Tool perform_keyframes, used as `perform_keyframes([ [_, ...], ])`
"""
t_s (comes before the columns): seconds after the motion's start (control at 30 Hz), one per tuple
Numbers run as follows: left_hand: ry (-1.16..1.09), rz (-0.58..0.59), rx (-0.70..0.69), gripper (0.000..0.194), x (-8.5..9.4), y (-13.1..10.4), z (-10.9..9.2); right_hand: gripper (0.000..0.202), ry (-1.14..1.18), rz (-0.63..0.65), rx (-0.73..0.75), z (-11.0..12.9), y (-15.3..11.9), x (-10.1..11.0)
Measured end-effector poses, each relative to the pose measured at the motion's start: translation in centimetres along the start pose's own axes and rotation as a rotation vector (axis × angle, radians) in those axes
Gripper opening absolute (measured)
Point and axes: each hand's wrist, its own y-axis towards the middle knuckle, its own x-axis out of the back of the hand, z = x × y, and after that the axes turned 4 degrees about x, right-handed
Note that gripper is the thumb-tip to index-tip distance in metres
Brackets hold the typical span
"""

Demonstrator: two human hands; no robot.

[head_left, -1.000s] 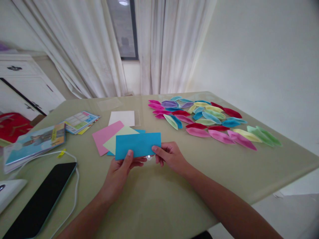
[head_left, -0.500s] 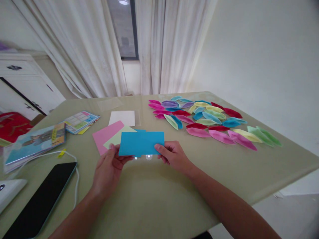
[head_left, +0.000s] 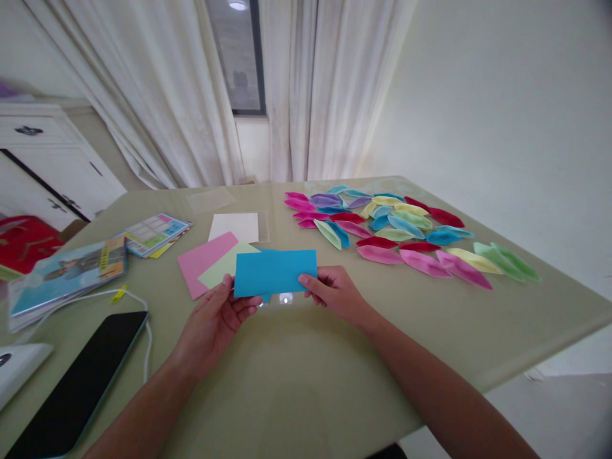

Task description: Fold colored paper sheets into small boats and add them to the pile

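Observation:
A folded blue paper (head_left: 275, 272) is held just above the table between both hands. My left hand (head_left: 215, 319) pinches its lower left corner and my right hand (head_left: 332, 293) pinches its right edge. Behind it lie a pink sheet (head_left: 201, 258), a pale green sheet (head_left: 222, 266) and a white sheet (head_left: 234, 226). Many folded paper boats (head_left: 396, 233) in pink, red, blue, yellow, green and purple lie spread over the far right of the table.
A green table (head_left: 306, 376) holds a dark tablet (head_left: 79, 382) with a white cable (head_left: 143, 357) at the left, booklets (head_left: 67, 271) and leaflets (head_left: 153, 233) beyond it. A white cabinet (head_left: 43, 159) and curtains (head_left: 296, 89) stand behind.
The blue paper has moved slightly away from me and to the right. My left hand shifted from the bottom edge to the lower left corner; my right hand kept its grip.

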Motion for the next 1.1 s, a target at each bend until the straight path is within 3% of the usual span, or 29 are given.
perform_keyframes([
  [0.3, 0.011, -0.016, 0.005, 0.004, -0.4, -0.4, -0.2, 0.052, 0.024, 0.01, -0.011, -0.4, 0.2, 0.4],
  [0.37, 0.022, -0.005, -0.005, 0.016, -0.5, -0.6, -0.2, 0.052, 0.025, 0.013, -0.013, -0.4, 0.3, 0.4],
  [0.5, 0.126, 0.055, -0.095, 0.062, -0.4, -0.6, -0.2, 0.05, 0.005, 0.002, 0.018, -0.3, 0.4, 0.6],
  [0.57, 0.18, 0.074, -0.137, 0.071, -0.2, -0.5, -0.1, 0.047, -0.018, -0.019, 0.056, -0.3, 0.5, 0.6],
  [0.7, 0.266, 0.092, -0.117, 0.062, -0.1, 0.0, 0.1, 0.035, 0.038, -0.104, 0.133, -0.5, 0.8, 0.5],
  [0.83, 0.445, 0.067, -0.172, 0.055, 0.1, 0.2, 0.3, 0.06, 0.139, -0.123, 0.196, -0.8, 1.1, 0.6],
  [0.93, 0.6, 0.052, -0.229, 0.048, 0.5, 0.2, 0.2, 0.065, 0.102, -0.111, 0.221, -0.9, 1.1, 1.0],
  [1.1, 0.719, -0.013, -0.258, 0.064, 0.8, 0.0, 0.3, 0.066, 0.028, -0.095, 0.218, -1.0, 1.1, 1.5],
])
